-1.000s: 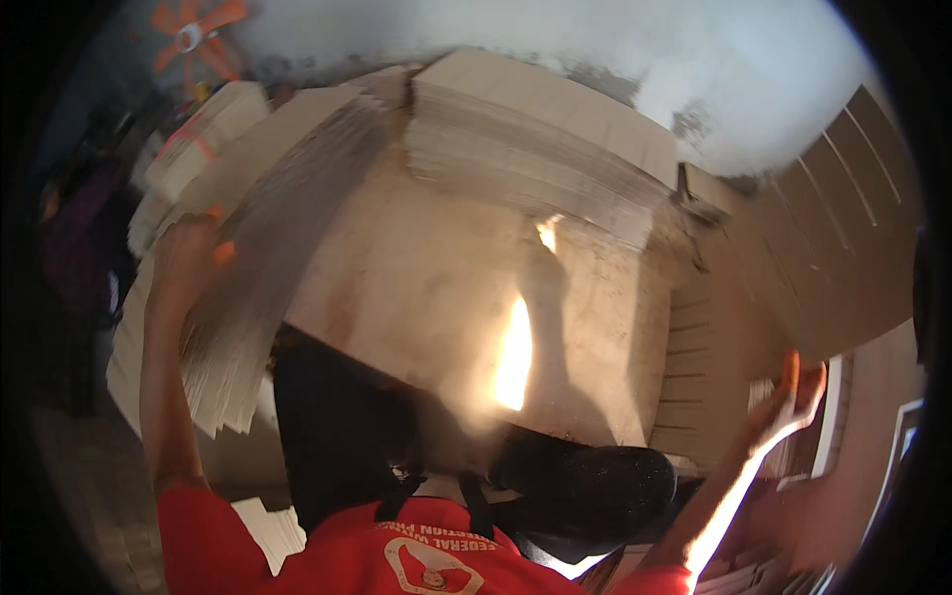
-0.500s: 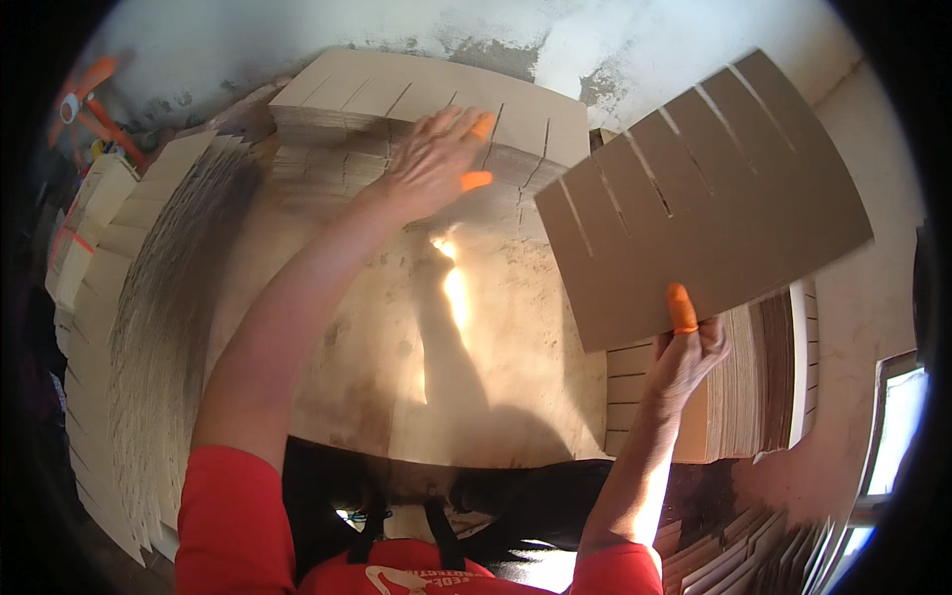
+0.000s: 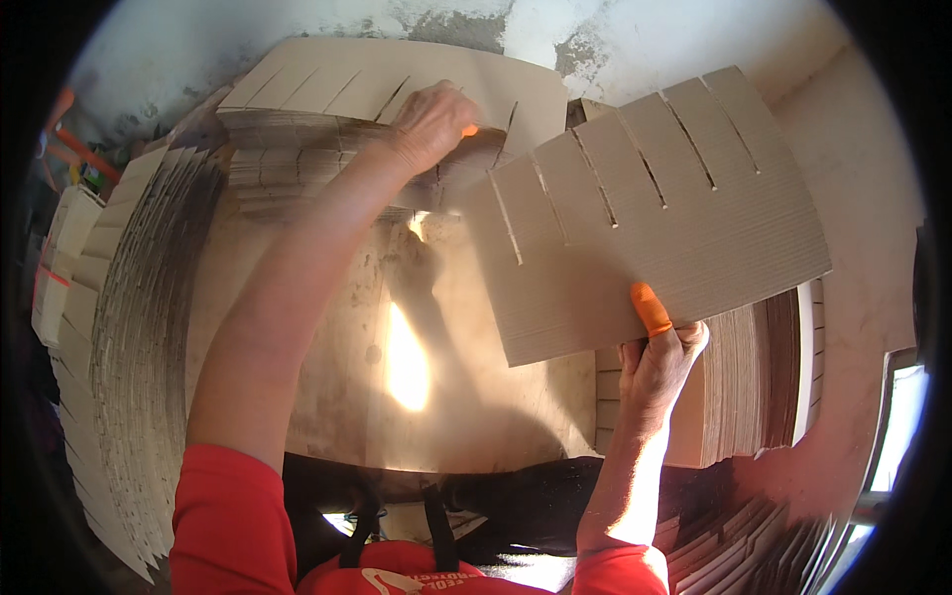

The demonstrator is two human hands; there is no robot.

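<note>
A brown cardboard sheet with several parallel slots point(image 3: 684, 233) is tilted up in my right hand point(image 3: 662, 362). The thumb, in an orange finger cot, presses on its face near the lower edge; the other fingers are mostly behind it. My left hand point(image 3: 434, 127) reaches to the far stack of slotted cardboard sheets point(image 3: 297, 84). Its fingers are curled together at the top sheet and seem to pinch its slotted part, though the fingertips are largely hidden. An orange finger cot shows on that hand too.
Below my hands lies a worn wooden tabletop point(image 3: 327, 347) with a bright sunlit patch. A tall stack of slotted sheets point(image 3: 149, 297) stands at left, another stack point(image 3: 734, 392) at right. More cardboard pieces point(image 3: 744, 545) stand at lower right. A stained wall point(image 3: 654, 40) rises behind.
My left hand has gone from spread fingers above the far stack to curled fingers at its top sheet. The sheet in my right hand has moved left and slightly down.
</note>
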